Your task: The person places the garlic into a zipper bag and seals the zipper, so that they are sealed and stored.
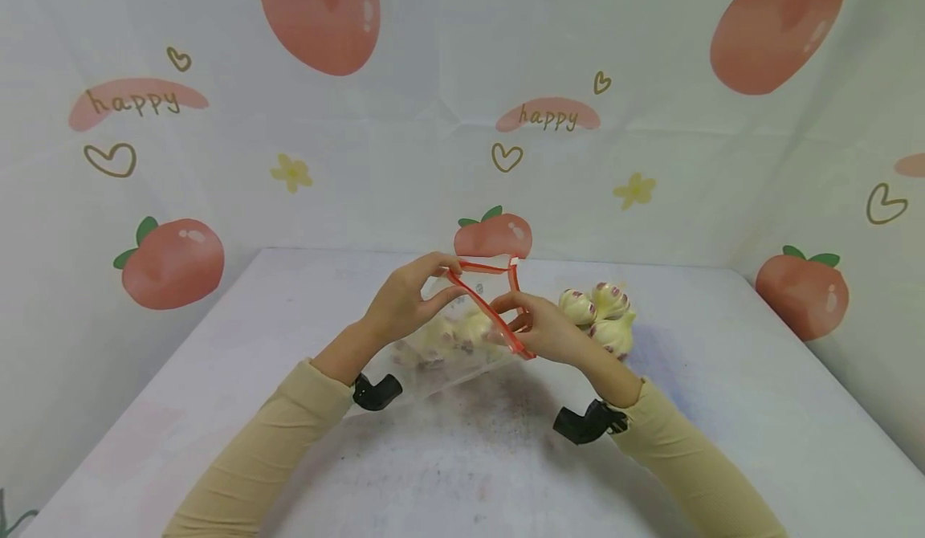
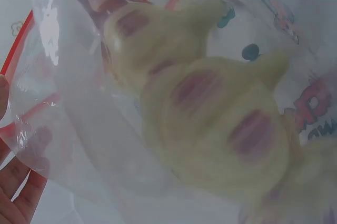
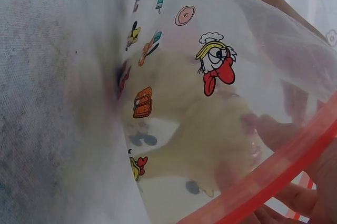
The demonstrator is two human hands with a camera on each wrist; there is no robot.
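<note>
A clear zip bag (image 1: 462, 373) with a red zip strip and cartoon prints stands with its mouth spread. Several garlic bulbs (image 2: 216, 124) show through its plastic. My left hand (image 1: 405, 297) pinches the red strip at the bag's upper left, thumb on the near side of the mouth. At the right of the mouth is my right hand (image 1: 545, 329), its fingers reaching past the red strip. Through the plastic, the right thumb (image 3: 279, 132) appears close beside a pale garlic bulb (image 3: 210, 140), and no bulb shows between the fingers.
Just beyond my right hand, several loose garlic bulbs (image 1: 613, 333) sit in a cluster on the white-covered table (image 1: 744, 409). Behind the table hangs a white fruit-print backdrop (image 1: 405, 144). A black wrist mount (image 1: 588, 424) sticks out below each sleeve.
</note>
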